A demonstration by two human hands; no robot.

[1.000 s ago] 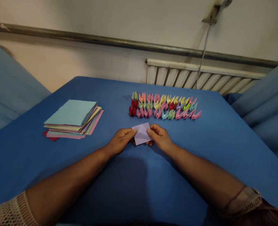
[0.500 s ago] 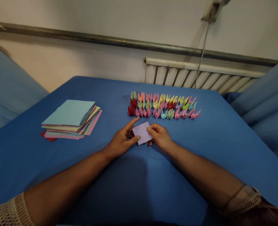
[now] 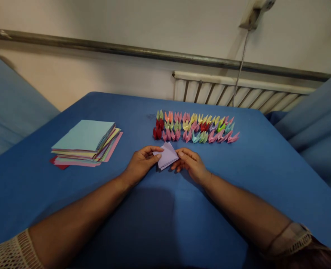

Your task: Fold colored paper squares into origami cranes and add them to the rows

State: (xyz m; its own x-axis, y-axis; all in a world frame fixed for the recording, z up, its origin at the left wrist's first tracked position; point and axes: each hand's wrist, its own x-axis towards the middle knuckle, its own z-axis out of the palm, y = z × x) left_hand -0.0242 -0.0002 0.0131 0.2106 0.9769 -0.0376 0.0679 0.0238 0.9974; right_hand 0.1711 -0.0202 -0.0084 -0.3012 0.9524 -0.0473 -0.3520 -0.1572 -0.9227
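A small lilac folded paper [image 3: 165,155] is held just above the blue table [image 3: 165,224] between both hands. My left hand [image 3: 140,163] grips its left edge, fingers curled over the top. My right hand [image 3: 191,164] pinches its right corner with thumb and fingertips. Just beyond the hands stand rows of several small folded paper figures [image 3: 195,127] in red, pink, yellow, green and blue.
A stack of coloured paper sheets [image 3: 86,142], light blue on top, lies at the left of the table. Behind the table are a pale wall, a metal rail [image 3: 126,48] and a slatted bed frame [image 3: 238,91]. Blue cloth hangs at both sides.
The lilac paper has been folded smaller and turned, its layers now showing at the right edge. My left fingers, stretched out half a second ago, have curled over the paper.
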